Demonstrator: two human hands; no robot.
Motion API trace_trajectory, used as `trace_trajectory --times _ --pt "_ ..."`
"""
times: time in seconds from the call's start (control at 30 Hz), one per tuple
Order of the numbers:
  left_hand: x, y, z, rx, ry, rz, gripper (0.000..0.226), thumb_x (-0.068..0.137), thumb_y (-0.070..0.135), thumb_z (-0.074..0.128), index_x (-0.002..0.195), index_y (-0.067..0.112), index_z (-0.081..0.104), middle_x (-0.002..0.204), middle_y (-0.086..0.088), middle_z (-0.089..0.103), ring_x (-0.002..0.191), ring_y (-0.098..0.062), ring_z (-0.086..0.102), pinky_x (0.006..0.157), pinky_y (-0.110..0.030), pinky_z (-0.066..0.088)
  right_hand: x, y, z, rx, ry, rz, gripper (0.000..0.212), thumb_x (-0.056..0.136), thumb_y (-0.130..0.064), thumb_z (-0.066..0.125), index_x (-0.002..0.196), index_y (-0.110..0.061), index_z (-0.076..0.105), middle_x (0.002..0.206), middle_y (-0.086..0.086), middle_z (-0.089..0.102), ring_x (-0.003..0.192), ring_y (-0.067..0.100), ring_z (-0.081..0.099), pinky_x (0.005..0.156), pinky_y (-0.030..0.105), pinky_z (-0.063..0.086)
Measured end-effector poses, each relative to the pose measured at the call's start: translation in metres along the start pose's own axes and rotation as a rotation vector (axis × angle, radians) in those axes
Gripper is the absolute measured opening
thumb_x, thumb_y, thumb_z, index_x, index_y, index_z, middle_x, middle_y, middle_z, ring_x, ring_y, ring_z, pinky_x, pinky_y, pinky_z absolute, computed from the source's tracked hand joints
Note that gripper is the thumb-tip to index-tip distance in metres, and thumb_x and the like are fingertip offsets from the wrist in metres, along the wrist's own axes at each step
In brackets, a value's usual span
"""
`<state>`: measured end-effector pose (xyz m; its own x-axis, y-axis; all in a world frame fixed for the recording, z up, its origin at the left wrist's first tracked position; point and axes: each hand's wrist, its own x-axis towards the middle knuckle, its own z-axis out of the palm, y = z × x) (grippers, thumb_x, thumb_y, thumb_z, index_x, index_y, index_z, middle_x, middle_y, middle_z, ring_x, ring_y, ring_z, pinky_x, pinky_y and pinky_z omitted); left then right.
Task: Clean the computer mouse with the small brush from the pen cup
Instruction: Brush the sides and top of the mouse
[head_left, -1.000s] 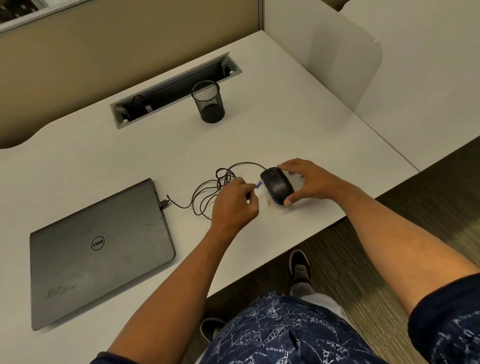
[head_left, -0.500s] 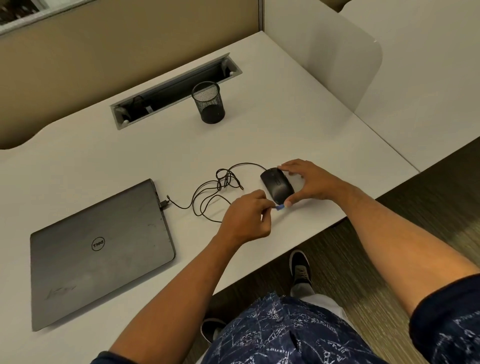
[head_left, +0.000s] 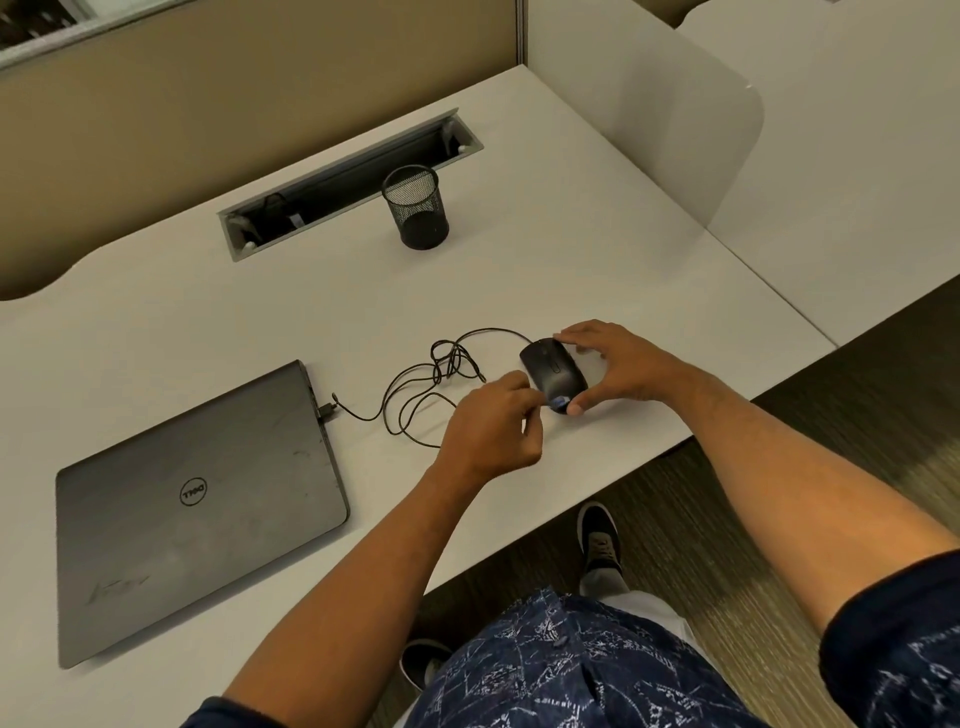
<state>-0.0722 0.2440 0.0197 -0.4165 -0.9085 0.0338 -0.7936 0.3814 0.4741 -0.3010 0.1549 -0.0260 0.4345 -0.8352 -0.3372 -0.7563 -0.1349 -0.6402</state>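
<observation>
A black wired computer mouse (head_left: 549, 373) lies on the white desk (head_left: 597, 270) near its front edge. My right hand (head_left: 610, 366) grips the mouse from the right, fingers at its far end and thumb at its near end. My left hand (head_left: 496, 428) is closed on a small brush (head_left: 560, 401); only the blue tip shows, and it touches the near end of the mouse. The black mesh pen cup (head_left: 417, 207) stands farther back and looks empty.
A closed grey laptop (head_left: 192, 499) lies at the left, with the tangled mouse cable (head_left: 431, 382) plugged into its side. A cable tray slot (head_left: 348, 182) is set into the desk behind the cup. A white divider panel (head_left: 670, 114) stands at the right.
My left hand has carried the brush tip from the mouse's far left side down to its near end and onto the rear. My right hand has kept its hold on the mouse.
</observation>
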Motion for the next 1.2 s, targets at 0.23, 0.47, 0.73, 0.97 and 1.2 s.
trace_trajectory --times 0.23,0.47,0.73,0.97,1.2 --pt "0.014 0.007 -0.001 0.082 0.156 -0.075 0.028 0.092 0.008 0.062 0.117 0.003 0.072 0.096 -0.010 0.064 0.063 -0.025 0.060 0.051 -0.028 0.037 -0.001 0.001 0.001 0.022 0.020 0.009 0.113 0.056 -0.048 0.096 0.154 -0.030 0.041 0.160 -0.005 0.037 0.142 0.019 0.038 0.118 0.040 0.035" --pt "0.011 0.008 0.006 0.050 0.014 -0.037 0.030 0.091 0.013 0.060 0.118 0.010 0.073 0.101 -0.006 0.063 0.069 -0.023 0.058 0.055 -0.029 0.042 -0.003 -0.001 0.001 0.025 0.018 0.017 0.113 0.058 -0.046 0.096 0.155 -0.029 0.041 0.160 -0.005 0.038 0.142 0.018 0.039 0.119 0.041 0.034" --pt "-0.004 -0.001 0.004 -0.004 0.001 0.006 0.029 0.087 0.014 0.063 0.113 0.013 0.077 0.092 -0.001 0.063 0.068 -0.018 0.057 0.055 -0.026 0.042 -0.002 -0.004 -0.012 0.025 -0.140 0.022 0.119 0.059 -0.038 0.098 0.158 -0.039 0.032 0.166 -0.005 0.027 0.145 0.019 0.032 0.121 0.045 0.030" --pt "0.000 0.007 0.008 0.090 0.053 -0.006 0.034 0.089 0.007 0.064 0.123 0.005 0.070 0.099 -0.009 0.063 0.066 -0.026 0.059 0.050 -0.029 0.042 -0.002 -0.012 -0.028 0.095 -0.239 0.067 0.094 0.078 0.012 0.063 0.156 -0.035 0.038 0.167 0.001 0.024 0.148 0.025 0.033 0.119 0.045 0.033" --pt "-0.007 0.002 0.020 0.141 -0.089 0.120 0.045 0.092 0.013 0.060 0.137 0.008 0.060 0.110 -0.008 0.061 0.076 -0.024 0.059 0.058 -0.030 0.047 -0.002 -0.009 -0.023 0.084 -0.183 0.057 0.093 0.077 0.014 0.057 0.155 -0.036 0.041 0.165 -0.002 0.029 0.142 0.019 0.040 0.110 0.035 0.039"
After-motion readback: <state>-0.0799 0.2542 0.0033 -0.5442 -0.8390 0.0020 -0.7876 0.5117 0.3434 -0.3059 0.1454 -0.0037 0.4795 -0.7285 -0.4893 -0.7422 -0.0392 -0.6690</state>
